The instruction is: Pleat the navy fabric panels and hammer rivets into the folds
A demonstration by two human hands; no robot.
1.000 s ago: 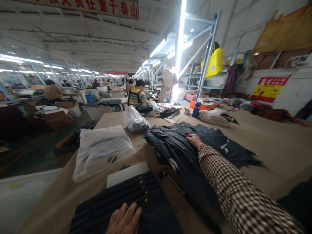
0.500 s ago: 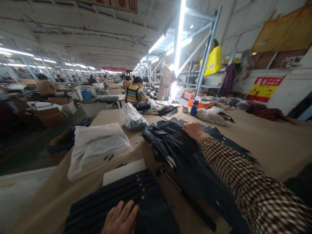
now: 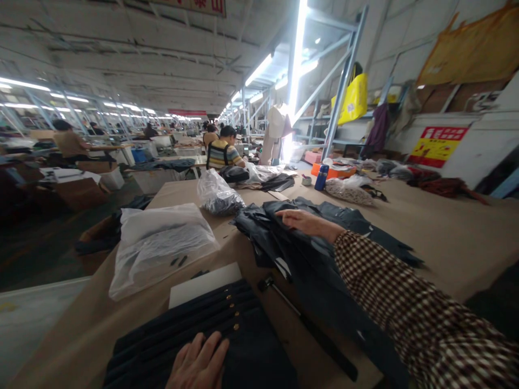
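Note:
My left hand [image 3: 199, 361] lies flat, fingers outstretched, on folded dark navy cloth pieces [image 3: 255, 346] layered in overlapping strips. Small gold-coloured buttons [image 3: 232, 306] run in a row along those strips. Farther off, my right hand [image 3: 304, 221] reaches over a loose heap of dark cloth pieces [image 3: 267, 229]. Its index finger points left along the heap's top, and the undersides of the other fingers are hidden. Between the two lots of cloth lies a hammer-like tool [image 3: 300, 315] with a metal shaft and black handle. A pale flat board [image 3: 205, 283] shows beyond the strips.
A translucent plastic bag [image 3: 162, 243] lies left on the brown-covered table [image 3: 446, 232]. Behind it stands another filled clear bag [image 3: 219, 194]. A blue bottle [image 3: 321, 177] and an orange box [image 3: 338, 172] stand beyond the heap. A person [image 3: 224, 153] sits farther back.
My right hand has moved left across the heap, its index finger now extended. The dark piece beneath it has shifted. My left hand stays on the strips.

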